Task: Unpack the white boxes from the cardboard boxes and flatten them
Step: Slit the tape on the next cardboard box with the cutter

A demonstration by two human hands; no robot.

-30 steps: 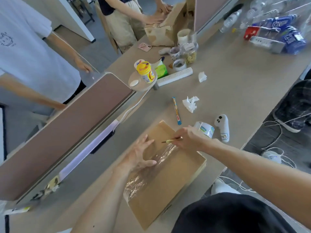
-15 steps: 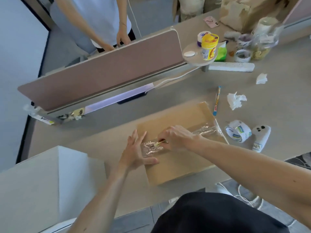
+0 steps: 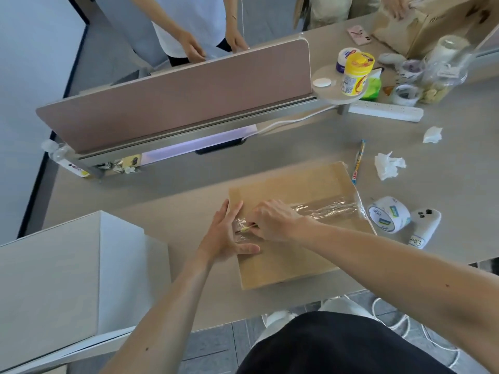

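A closed brown cardboard box lies flat on the grey table, sealed along its middle by a strip of clear tape. My left hand presses flat on the box's left end, fingers straight. My right hand grips a small yellow-handled cutter with its tip on the tape near the left end. A large white box stands at the near left corner of the table.
A tape roll and a white controller lie right of the box. Crumpled tissues, a pen, a power strip, jars and another cardboard box sit beyond. A pink divider runs across the table; two people stand behind it.
My right hand has drawn the cutter leftward along the tape to the box's left end. My left hand stays pressed on the box. My view swung left, bringing in the white box.
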